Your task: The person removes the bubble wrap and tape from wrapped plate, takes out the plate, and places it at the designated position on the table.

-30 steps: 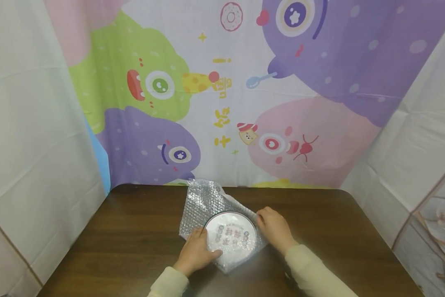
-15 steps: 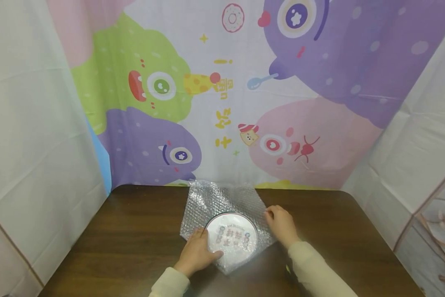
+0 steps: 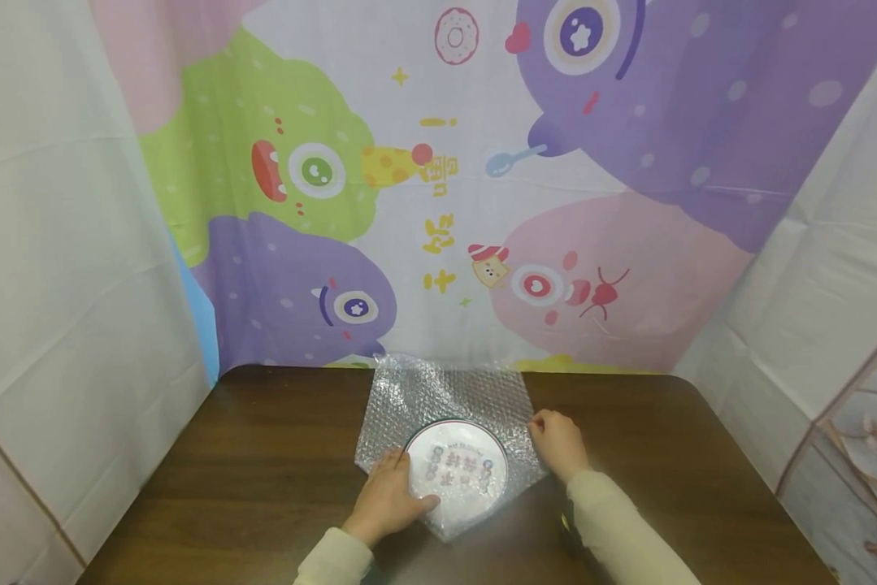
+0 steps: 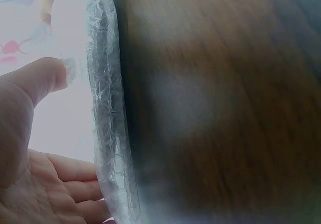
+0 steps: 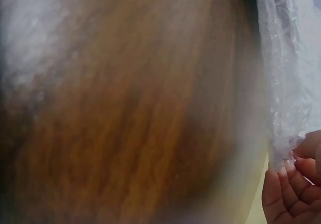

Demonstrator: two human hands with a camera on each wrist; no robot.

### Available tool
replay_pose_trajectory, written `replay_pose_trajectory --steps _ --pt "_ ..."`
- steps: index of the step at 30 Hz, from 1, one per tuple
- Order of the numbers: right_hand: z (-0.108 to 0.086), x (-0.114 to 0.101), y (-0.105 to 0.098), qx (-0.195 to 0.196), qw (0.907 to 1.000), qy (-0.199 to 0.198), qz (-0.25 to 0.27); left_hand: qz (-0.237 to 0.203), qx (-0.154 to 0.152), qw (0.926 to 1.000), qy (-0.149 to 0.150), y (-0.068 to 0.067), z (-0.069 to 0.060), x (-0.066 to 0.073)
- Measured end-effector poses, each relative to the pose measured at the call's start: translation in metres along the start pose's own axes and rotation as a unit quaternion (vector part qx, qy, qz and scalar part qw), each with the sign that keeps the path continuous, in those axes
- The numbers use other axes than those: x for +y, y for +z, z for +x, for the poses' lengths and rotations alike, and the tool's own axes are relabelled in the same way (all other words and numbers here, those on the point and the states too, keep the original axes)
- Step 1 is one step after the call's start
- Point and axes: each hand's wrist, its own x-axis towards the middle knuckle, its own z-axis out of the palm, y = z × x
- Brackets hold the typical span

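Note:
In the head view, a round white plate [image 3: 460,463] with a dark rim and red printed figures lies on clear bubble wrap [image 3: 438,386] at the table's near middle. Part of the wrap seems to cover its lower side; how much I cannot tell. My left hand [image 3: 387,497] rests at the plate's left edge, thumb over its lower left and fingers along the rim. The left wrist view shows these fingers fairly straight against the wrapped edge [image 4: 108,113]. My right hand [image 3: 558,445] pinches the wrap's right edge; the right wrist view shows thumb and fingertips on the film [image 5: 286,98].
The brown wooden table [image 3: 262,455] extends to both sides. A cartoon-printed cloth [image 3: 438,187] hangs behind its far edge, and pale cloths [image 3: 796,268] hang at the sides. A small dark thing with a yellow-green mark [image 3: 568,524] shows beneath the right wrist.
My right hand has moved slightly right, and the wrap's upper right part has spread from a folded flap to lie flatter behind the plate. My left hand stays put.

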Motion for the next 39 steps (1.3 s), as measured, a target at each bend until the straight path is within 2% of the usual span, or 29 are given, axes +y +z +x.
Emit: replay_pose_trajectory --steps 4,10,17,22,26,31,36,39 --pt "0.001 0.002 0.002 -0.014 0.9997 0.020 -0.003 -0.004 -0.002 1.0000 -0.003 0.000 -0.001 0.000" --pt "0.001 0.003 0.002 -0.017 0.9995 0.026 -0.003 0.000 0.003 1.0000 0.000 0.002 0.001 -0.001" --pt "0.000 0.000 -0.002 -0.006 0.9999 0.007 0.007 0.006 0.001 1.0000 0.003 0.002 0.002 -0.002" --pt "0.001 -0.006 -0.009 0.017 0.9997 -0.014 0.013 0.003 -0.003 1.0000 -0.002 0.000 0.002 -0.001" --pt "0.000 -0.015 -0.015 0.046 0.9982 -0.037 0.004 0.001 -0.002 1.0000 -0.004 0.000 0.002 -0.001" --pt "0.000 -0.026 -0.017 0.065 0.9931 -0.093 -0.029 0.003 0.001 1.0000 -0.002 0.001 0.002 -0.002" --pt "-0.002 -0.029 -0.009 0.038 0.9827 -0.162 -0.082 0.003 0.002 1.0000 -0.002 0.002 0.002 -0.003" --pt "-0.004 -0.028 -0.004 0.004 0.9785 -0.181 -0.098 0.003 0.004 1.0000 0.001 0.002 0.002 -0.002"
